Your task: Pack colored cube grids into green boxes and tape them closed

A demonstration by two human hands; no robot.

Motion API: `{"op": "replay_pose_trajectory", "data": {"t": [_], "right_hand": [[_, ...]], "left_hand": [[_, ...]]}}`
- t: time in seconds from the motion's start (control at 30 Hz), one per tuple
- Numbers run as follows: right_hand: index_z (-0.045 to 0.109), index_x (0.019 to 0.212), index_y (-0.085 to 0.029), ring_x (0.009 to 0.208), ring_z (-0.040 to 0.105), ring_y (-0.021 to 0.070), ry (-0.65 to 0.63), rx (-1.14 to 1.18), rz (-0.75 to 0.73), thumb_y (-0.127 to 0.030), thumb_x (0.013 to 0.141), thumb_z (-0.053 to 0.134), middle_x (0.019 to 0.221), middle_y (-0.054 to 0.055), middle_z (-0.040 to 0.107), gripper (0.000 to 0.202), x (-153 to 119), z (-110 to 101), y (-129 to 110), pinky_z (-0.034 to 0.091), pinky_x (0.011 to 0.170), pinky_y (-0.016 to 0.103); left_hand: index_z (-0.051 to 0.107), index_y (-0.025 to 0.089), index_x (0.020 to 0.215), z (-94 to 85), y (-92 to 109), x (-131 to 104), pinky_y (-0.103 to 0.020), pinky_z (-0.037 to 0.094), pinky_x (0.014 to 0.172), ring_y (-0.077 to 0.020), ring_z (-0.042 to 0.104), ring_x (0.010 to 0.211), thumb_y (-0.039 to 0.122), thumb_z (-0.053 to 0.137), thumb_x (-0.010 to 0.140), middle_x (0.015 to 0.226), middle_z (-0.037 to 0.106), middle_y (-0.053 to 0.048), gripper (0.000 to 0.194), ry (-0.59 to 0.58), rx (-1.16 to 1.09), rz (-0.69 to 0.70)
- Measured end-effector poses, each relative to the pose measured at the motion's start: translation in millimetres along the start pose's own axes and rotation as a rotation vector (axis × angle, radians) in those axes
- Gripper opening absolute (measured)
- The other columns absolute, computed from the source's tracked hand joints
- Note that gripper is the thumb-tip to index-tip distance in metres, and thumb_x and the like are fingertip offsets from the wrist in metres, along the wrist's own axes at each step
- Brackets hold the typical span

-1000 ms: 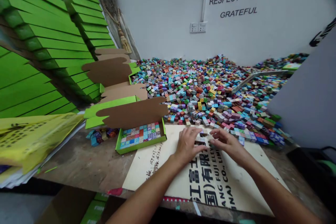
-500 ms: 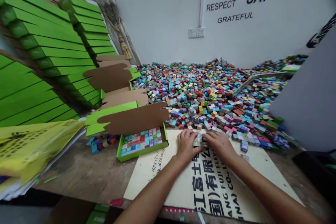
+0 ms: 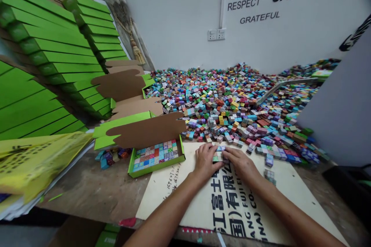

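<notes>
On a cream cardboard sheet [image 3: 197,208] with black printed characters, a small group of patterned blocks [image 3: 218,156] lies between my hands. My left hand [image 3: 205,159] curls round the left side of the group, its thumb along the near edge. From the right, the fingers of my right hand [image 3: 238,162] press against the same blocks. Left of the sheet stands an open green box [image 3: 158,169], filled with rows of small coloured blocks and with its brown lid raised. Just right of my right hand, a few loose blocks [image 3: 269,176] rest on the sheet.
A wide heap of small coloured blocks [image 3: 220,100] spreads behind the sheet to the wall. Tall stacks of green boxes [image 3: 58,54] rise on the left, with yellow printed packaging [image 3: 43,162] in front. A metal strip [image 3: 272,92] lies across the heap. A grey panel borders the right.
My right hand has shifted slightly left and down, its fingers closer to my left hand. More of the loose blocks beside my right wrist now shows.
</notes>
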State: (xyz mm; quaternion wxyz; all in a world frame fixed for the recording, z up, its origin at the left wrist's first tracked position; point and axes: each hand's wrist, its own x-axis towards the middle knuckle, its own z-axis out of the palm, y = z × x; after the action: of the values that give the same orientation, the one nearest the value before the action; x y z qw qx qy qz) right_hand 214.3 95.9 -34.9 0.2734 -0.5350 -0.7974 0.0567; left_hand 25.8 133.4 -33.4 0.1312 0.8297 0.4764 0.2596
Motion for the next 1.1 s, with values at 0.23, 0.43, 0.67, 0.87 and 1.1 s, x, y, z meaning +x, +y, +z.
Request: {"op": "replay_pose_trajectory", "data": {"t": [0.23, 0.43, 0.67, 0.87, 1.1], "right_hand": [[0.057, 0.113, -0.025, 0.09, 0.056, 0.0268, -0.133, -0.069, 0.222, -0.026, 0.078, 0.056, 0.093, 0.005, 0.068, 0.035, 8, -27, 0, 0.039, 0.074, 0.037], [0.046, 0.127, -0.021, 0.082, 0.06, 0.0209, -0.195, 0.113, 0.283, -0.021, 0.076, 0.053, 0.094, 0.004, 0.067, 0.052, 21, -17, 5, 0.04, 0.069, 0.029], [0.055, 0.121, -0.016, 0.088, 0.06, 0.0218, -0.251, 0.155, 0.306, -0.018, 0.072, 0.052, 0.102, 0.009, 0.066, 0.049, 29, -11, 6, 0.042, 0.074, 0.029], [0.057, 0.119, -0.019, 0.09, 0.059, 0.0228, -0.28, 0.126, 0.236, -0.019, 0.073, 0.053, 0.095, 0.007, 0.067, 0.047, 16, -7, -4, 0.042, 0.077, 0.03], [0.065, 0.11, -0.024, 0.09, 0.06, 0.0196, -0.218, 0.11, 0.12, -0.017, 0.083, 0.044, 0.107, 0.006, 0.065, 0.035, 46, -19, 4, 0.043, 0.077, 0.029]], "left_hand": [[0.048, 0.029, 0.127, -2.5, 3, -1, -0.042, 0.034, 0.094, -0.0278, 0.04, 0.116, 0.047, 0.075, 0.065, 0.125, 0.048, -0.004, 0.07, -0.039, 0.003, 0.008], [0.051, 0.029, 0.124, -3.0, 2, 2, -0.042, 0.036, 0.094, -0.0269, 0.042, 0.113, 0.041, 0.073, 0.07, 0.123, 0.048, -0.005, 0.06, -0.076, -0.029, -0.001], [0.049, 0.024, 0.128, 5.6, -1, -2, -0.045, 0.032, 0.103, -0.0284, 0.036, 0.121, 0.033, 0.075, 0.069, 0.127, 0.042, -0.009, 0.065, -0.083, -0.164, 0.011], [0.045, 0.026, 0.131, -5.5, -9, -15, -0.046, 0.027, 0.107, -0.0284, 0.029, 0.128, 0.032, 0.075, 0.069, 0.128, 0.043, -0.009, 0.069, -0.147, -0.235, 0.045], [0.049, 0.027, 0.126, -25.1, 11, -23, -0.049, 0.03, 0.102, -0.0299, 0.033, 0.125, 0.036, 0.074, 0.071, 0.13, 0.047, -0.008, 0.061, -0.096, 0.026, 0.166]]}}
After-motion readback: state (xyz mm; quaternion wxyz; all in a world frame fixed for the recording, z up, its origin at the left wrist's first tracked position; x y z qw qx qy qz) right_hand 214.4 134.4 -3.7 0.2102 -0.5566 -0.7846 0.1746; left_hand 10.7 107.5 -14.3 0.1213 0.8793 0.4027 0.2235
